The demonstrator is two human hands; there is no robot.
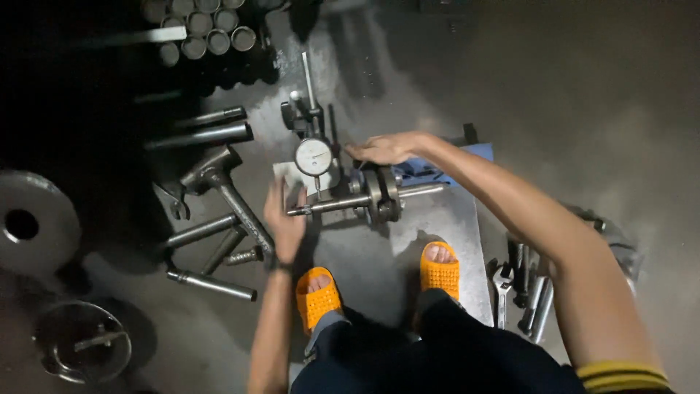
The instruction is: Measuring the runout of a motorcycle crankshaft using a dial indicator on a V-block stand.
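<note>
A metal crankshaft (pixel 379 195) with two round webs lies across a grey steel plate (pixel 459 241) on the floor. My left hand (pixel 284 222) holds the thin left end of its shaft. My right hand (pixel 385 148) rests on top of the webs, fingers spread toward the dial. A round white dial gauge (pixel 313 157) on a black stand (pixel 302 109) sits just left of the webs, its stem pointing down at the shaft.
Several steel tubes and rods (pixel 219 219) lie to the left, with a wrench (pixel 175 204). A stack of round sleeves (pixel 204 33) is at top left, a large disc (pixel 33 222) at far left, a bowl (pixel 80 343) below. Wrenches (pixel 521 288) lie right. My orange sandals (pixel 379 284) stand on the plate.
</note>
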